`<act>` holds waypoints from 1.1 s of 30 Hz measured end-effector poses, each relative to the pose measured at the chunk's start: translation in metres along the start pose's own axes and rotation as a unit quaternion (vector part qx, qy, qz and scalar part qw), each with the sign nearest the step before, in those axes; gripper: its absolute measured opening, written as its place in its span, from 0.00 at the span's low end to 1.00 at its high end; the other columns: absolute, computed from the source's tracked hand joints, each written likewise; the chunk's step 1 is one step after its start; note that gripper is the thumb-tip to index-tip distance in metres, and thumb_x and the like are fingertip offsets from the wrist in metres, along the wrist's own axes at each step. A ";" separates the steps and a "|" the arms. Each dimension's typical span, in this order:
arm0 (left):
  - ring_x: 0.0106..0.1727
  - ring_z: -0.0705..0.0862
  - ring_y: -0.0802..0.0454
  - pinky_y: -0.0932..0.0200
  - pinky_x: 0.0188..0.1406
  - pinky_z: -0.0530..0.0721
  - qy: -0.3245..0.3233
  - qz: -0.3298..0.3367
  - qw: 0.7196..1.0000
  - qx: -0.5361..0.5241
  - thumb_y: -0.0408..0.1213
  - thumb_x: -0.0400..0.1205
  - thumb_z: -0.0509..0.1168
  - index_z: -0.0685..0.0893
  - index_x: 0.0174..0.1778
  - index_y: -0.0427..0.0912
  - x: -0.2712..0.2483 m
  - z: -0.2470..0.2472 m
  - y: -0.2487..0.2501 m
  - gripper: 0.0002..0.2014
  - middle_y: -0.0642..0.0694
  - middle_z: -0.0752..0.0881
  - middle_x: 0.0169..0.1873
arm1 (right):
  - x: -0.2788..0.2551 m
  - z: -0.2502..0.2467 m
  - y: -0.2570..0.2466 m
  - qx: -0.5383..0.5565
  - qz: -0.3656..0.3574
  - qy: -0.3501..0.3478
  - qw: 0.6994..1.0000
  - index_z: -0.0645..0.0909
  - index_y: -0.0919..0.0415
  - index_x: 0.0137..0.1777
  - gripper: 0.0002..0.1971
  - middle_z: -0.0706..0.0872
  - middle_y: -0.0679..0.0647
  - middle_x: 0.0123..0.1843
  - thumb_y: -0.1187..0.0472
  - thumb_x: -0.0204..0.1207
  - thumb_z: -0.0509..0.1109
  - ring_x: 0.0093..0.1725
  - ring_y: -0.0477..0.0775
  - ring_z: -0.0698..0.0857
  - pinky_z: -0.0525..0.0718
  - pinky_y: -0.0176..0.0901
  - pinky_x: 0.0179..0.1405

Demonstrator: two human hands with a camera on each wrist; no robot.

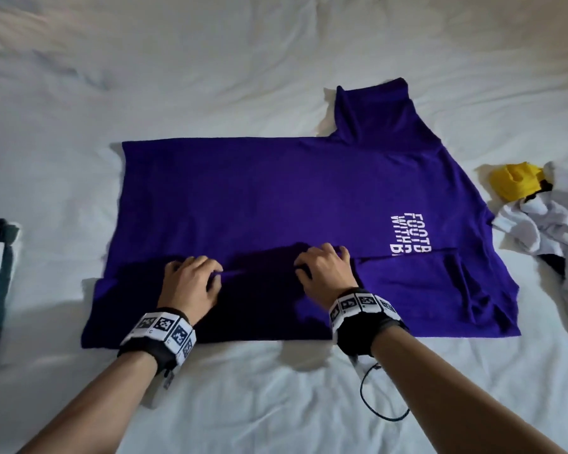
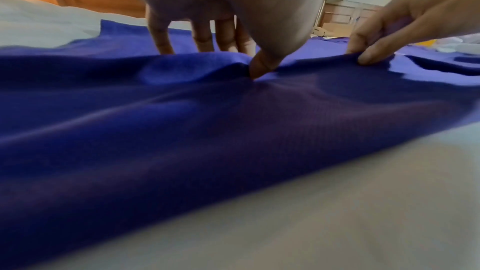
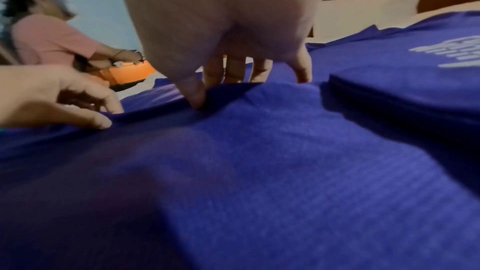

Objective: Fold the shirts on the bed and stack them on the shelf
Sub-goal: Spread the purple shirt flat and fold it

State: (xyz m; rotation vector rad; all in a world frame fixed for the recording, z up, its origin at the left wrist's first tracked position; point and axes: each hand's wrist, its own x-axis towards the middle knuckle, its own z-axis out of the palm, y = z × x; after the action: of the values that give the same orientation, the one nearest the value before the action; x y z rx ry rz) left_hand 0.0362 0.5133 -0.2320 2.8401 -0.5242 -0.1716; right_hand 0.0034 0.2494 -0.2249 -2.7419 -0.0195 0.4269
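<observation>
The big purple cloth shirt [image 1: 276,204] lies flat on the white bed [image 1: 210,77], and the left hand [image 1: 191,283] and right hand [image 1: 325,270] each pinch its near folded-over edge, likely to neaten the fold.

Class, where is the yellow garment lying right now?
In the head view, the yellow garment lies on the white bed at the right, just beyond the purple shirt, touching a heap of white clothes.
</observation>
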 end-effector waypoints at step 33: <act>0.85 0.55 0.47 0.40 0.83 0.50 -0.086 -0.096 0.988 -0.083 0.55 0.88 0.45 0.59 0.84 0.45 0.128 -0.028 0.066 0.29 0.45 0.61 0.84 | 0.069 -0.075 0.054 0.048 0.080 0.107 0.990 0.59 0.53 0.84 0.31 0.48 0.48 0.87 0.56 0.80 0.58 0.86 0.50 0.40 0.42 0.75 0.80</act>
State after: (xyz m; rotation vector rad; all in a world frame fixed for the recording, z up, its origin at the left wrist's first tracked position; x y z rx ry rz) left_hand 0.1376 0.4130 -0.1972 2.7215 -0.2545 -0.4756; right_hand 0.0894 0.1778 -0.1978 -2.6871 0.2696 0.1694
